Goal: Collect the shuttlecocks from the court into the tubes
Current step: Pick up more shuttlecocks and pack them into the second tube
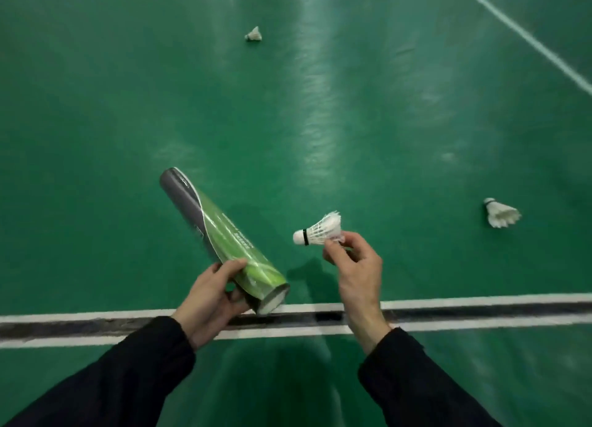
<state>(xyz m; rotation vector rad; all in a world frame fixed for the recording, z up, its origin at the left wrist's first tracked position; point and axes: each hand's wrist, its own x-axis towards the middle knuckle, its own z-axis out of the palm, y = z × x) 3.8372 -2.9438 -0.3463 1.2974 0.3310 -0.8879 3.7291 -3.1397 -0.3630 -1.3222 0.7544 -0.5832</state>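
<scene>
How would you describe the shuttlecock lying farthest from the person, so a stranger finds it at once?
Start at the double white line by the person's hands and look far up the green court. The farthest shuttlecock lies alone there, smallest in view, unlike the one on the right.

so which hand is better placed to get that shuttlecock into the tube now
The right hand. It already pinches the shuttlecock by its feathers, cork pointing toward the tube. The left hand grips the tube near its open end, so it probably only needs to steady it.
</scene>
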